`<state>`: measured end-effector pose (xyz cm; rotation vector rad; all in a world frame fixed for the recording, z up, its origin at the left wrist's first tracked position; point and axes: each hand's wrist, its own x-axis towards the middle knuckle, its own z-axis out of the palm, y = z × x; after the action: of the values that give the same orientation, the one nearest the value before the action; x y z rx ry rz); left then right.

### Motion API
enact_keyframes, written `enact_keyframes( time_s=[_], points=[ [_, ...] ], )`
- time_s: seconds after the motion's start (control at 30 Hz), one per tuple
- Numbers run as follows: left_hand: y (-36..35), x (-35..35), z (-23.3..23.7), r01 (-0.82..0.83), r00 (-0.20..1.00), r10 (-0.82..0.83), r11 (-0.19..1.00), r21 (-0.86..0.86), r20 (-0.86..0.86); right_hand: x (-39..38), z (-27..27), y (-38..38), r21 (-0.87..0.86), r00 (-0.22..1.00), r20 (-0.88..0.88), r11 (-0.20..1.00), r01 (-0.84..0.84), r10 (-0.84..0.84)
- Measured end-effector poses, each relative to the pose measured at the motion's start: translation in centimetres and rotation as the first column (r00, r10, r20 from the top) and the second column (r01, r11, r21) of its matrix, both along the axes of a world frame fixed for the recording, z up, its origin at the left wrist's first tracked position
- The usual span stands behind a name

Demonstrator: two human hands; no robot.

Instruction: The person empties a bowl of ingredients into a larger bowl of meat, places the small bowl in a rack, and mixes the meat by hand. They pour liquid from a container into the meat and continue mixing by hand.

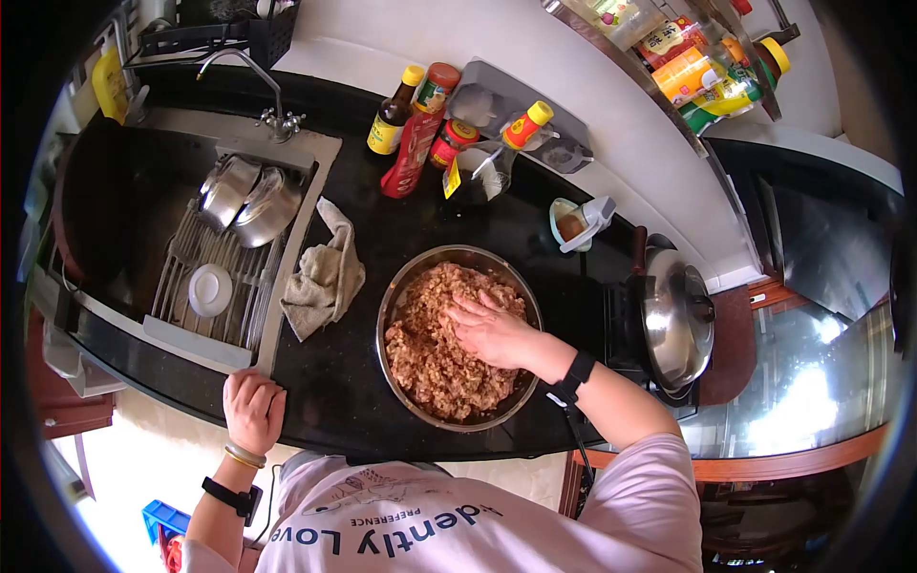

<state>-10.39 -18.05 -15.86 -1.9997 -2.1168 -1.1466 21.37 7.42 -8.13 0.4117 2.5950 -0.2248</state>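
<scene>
A wide metal bowl (pixel 386 373) of minced meat mixture (pixel 444 368) stands on the black countertop. My right hand (pixel 492 329) lies on top of the mixture, palm down, fingers stretched out and their tips against the meat. At the counter's front edge, beside the sink's corner, rests my left hand (pixel 254 409). Its fingers are curled in, and I see nothing in them. A crumpled beige cloth (pixel 325 275) lies between the bowl and the sink.
The sink (pixel 153 329) at left holds a rack with metal pots (pixel 267 210) and a small white dish (pixel 210 290). Sauce bottles (pixel 387 124) and jars line the back. A lidded wok (pixel 676 320) sits on the stove at right, near a small seasoning box (pixel 583 224).
</scene>
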Motion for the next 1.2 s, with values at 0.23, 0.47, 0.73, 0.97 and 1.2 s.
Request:
enact_keyframes(
  time_s=[0.23, 0.47, 0.73, 0.97, 1.2],
  points=[
    [0.1, 0.0, 0.2, 0.012, 1.000, -0.012, 1.000, 0.020, -0.001, -4.7, 3.8, 4.7, -0.301, 0.884, -0.207, 0.887, 0.350, -0.419],
    [0.1, -0.1, 0.3, 0.013, 1.000, -0.013, 1.000, 0.014, 0.002, -6.8, -0.9, 2.4, -0.233, 0.940, -0.181, 0.941, 0.245, -0.289],
    [0.1, 0.0, 0.3, 0.013, 1.000, -0.013, 1.000, 0.025, 0.015, -1.8, 2.3, 1.4, -0.003, 0.976, -0.204, 0.997, -0.083, 0.081],
    [0.1, 0.0, 0.2, 0.029, 1.000, -0.029, 0.999, 0.018, -0.003, -10.0, -1.0, -1.3, -0.275, 0.951, -0.182, 0.942, 0.193, -0.248],
    [-0.1, -0.1, 0.2, 0.023, 1.000, -0.023, 1.000, 0.014, 0.006, -3.1, 0.9, -0.4, 0.039, 0.975, -0.164, 0.988, -0.147, 0.151]
  ],
)
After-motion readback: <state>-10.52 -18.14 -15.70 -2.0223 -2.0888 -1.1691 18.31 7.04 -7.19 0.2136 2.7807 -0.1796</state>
